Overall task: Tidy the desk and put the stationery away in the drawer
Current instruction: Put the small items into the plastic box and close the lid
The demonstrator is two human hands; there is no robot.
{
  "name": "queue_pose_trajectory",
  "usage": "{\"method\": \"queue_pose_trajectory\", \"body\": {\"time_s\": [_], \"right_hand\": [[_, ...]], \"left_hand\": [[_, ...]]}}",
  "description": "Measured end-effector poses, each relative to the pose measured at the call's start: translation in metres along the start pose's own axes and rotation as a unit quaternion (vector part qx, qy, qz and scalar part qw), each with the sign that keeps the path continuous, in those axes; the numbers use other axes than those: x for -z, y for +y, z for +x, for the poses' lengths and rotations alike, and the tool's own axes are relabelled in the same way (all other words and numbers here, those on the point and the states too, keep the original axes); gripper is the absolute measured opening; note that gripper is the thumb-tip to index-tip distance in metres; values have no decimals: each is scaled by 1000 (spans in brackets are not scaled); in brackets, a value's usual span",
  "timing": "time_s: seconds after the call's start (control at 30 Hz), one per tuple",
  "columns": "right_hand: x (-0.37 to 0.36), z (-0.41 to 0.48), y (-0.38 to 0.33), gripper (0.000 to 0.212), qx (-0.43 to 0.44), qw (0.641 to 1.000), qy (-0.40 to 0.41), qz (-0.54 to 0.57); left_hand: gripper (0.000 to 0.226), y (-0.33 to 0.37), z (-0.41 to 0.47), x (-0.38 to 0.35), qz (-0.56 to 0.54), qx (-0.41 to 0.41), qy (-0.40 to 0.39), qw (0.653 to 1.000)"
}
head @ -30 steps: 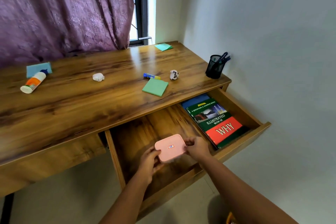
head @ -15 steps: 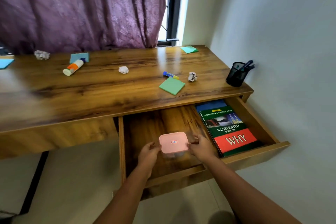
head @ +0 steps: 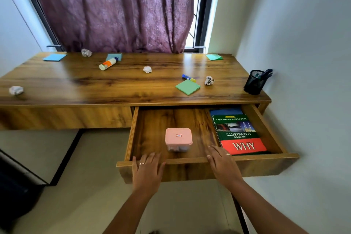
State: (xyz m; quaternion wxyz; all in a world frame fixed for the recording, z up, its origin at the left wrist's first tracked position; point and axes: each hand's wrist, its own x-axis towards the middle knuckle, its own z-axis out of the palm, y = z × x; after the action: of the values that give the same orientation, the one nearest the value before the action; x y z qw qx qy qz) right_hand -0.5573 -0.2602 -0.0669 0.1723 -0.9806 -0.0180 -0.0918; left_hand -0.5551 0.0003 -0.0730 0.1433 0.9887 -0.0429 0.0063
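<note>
Beyond the open drawer (head: 131, 131), the green sticky pad (head: 187, 87) lies on the desk (head: 76, 85) nearer my right hand (head: 222, 165) than my left hand (head: 147, 169), both spread empty.

Both forearms (head: 133, 213) are bare as far as the frame shows them. The left hand (head: 147, 172) wears a thin, light-coloured metal ring (head: 141, 163) with a small raised top, seen just at the front rim of the drawer (head: 266, 158). The right hand (head: 222, 165) wears a slim, shiny band (head: 228, 154) on a finger just behind that same rim. The fingernails (head: 208, 156) are short and pale, with a slight gloss.
</note>
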Motion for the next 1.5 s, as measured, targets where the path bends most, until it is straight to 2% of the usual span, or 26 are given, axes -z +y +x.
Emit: {"method": "queue_pose_trajectory", "body": {"time_s": [0.17, 0.23, 0.3, 0.33, 0.4, 0.53, 0.7, 1.07, 1.17, 1.23, 1.3, 1.4, 1.5], "right_hand": [[7, -25, 13, 31, 30, 998, 58, -10], [9, -33, 15, 34, 31, 998, 50, -8], [11, -38, 17, 37, 31, 999, 34, -29], [12, -38, 18, 37, 31, 998, 25, -39], [17, -37, 18, 36, 34, 998, 1, -60], [27, -27, 14, 31, 57, 993, -41, -96], [35, -9, 10, 13, 42, 990, -63, -121], [44, 47, 7, 6, 15, 990, -78, -113], [47, 72, 10, 20, 1, 993, -83, -88], [51, 91, 13, 40, -26, 992, -95, -73], [54, 112, 17, 64, -47, 988, -102, -109], [56, 146, 18, 92, -34, 974, -121, -188], [56, 182, 17, 103, -20, 954, -167, -250]], "left_hand": [[69, -5, -34, -8, 50, -42, 34, 997], [60, -5, -42, -11, 50, -66, 72, 994], [31, -4, -41, -10, 46, -89, 109, 989], [26, -3, -38, -6, 43, -92, 116, 988], [34, 1, -30, 3, 30, -85, 81, 993], [26, 0, -14, 13, 40, -62, 41, 996], [15, 8, -3, 23, 37, -51, 41, 997], [9, 4, 42, 25, -25, -29, 54, 998], [7, 1, 62, 23, -45, -21, 68, 996], [10, -3, 80, 21, -49, -22, 82, 995], [21, -5, 98, 24, -40, -23, 85, 995], [63, -8, 131, 38, 15, -11, 66, 998], [98, -7, 168, 54, 93, -5, 6, 996]]}}
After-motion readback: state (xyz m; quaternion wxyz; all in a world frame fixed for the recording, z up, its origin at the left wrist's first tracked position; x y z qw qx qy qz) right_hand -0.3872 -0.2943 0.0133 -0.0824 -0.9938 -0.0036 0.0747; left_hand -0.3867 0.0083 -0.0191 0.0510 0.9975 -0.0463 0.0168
